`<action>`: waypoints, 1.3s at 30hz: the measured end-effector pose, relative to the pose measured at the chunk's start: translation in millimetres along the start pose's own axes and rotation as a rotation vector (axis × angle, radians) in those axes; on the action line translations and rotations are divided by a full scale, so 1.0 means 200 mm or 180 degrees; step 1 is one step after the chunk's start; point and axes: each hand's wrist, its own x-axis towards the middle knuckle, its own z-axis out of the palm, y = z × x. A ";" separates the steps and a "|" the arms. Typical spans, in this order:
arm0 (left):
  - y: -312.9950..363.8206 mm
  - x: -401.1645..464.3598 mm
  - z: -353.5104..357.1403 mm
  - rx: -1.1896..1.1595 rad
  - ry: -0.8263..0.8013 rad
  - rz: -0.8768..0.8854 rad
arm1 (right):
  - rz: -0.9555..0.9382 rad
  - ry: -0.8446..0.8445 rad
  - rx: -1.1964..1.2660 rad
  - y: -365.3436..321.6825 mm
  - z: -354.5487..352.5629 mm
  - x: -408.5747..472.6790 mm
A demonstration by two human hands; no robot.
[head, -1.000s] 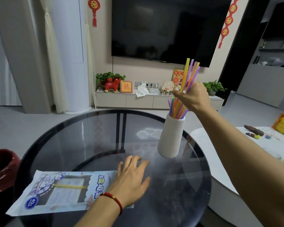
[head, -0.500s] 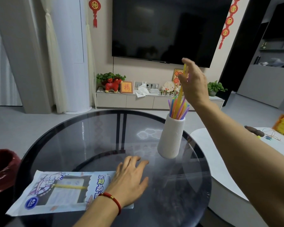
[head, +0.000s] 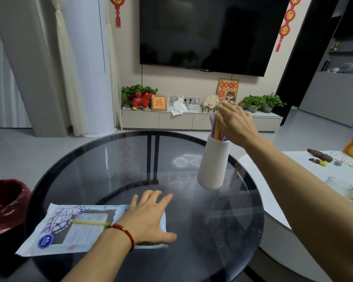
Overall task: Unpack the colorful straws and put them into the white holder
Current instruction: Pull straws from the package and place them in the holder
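A white ribbed holder [head: 213,165] stands on the far right part of the round glass table [head: 110,159]. Several colorful straws [head: 215,129] stick out of its mouth. My right hand [head: 235,124] hovers over the straw tops with its fingers loose and apart, partly hiding them. The straw package [head: 69,228] lies flat near the front left edge, with one yellow straw [head: 90,222] still visible inside it. My left hand [head: 149,216], with a red bracelet at the wrist, rests palm down on the package's right end with its fingers spread.
A red-lined bin [head: 4,202] sits low beside the table's left edge. A white table [head: 289,169] adjoins on the right, carrying a glass cup [head: 338,187] and small items. A TV console [head: 192,121] stands behind.
My right hand let go of the straw bundle, which dropped into the holder. The hand lifted, then came down over the straw tops. The left hand stayed on the package.
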 end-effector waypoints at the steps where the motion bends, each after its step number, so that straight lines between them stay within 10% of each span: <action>1: -0.03 -0.01 0.01 0.0099 -0.0206 -0.0084 | 0.0018 0.0153 0.0063 -0.01 -0.02 -0.01; 6: -0.15 -0.05 0.02 0.0434 -0.0943 -0.0364 | -0.0562 0.0957 0.0738 -0.23 -0.01 -0.27; 13: -0.05 -0.06 -0.06 0.0884 -0.0041 0.0028 | 0.0926 -0.1437 0.1950 -0.50 0.44 -0.98; 24: 0.10 -0.08 -0.17 0.2436 0.0742 0.0174 | 0.2221 -0.2364 0.4898 -0.52 0.54 -1.12; 32: 0.10 -0.07 -0.15 0.2387 0.0763 0.0216 | 0.1839 -0.2176 0.4567 -0.53 0.55 -1.14; 39: -0.08 -0.06 -0.03 0.1577 0.0259 -0.0385 | 0.2614 -0.0461 0.4873 -0.32 0.46 -1.04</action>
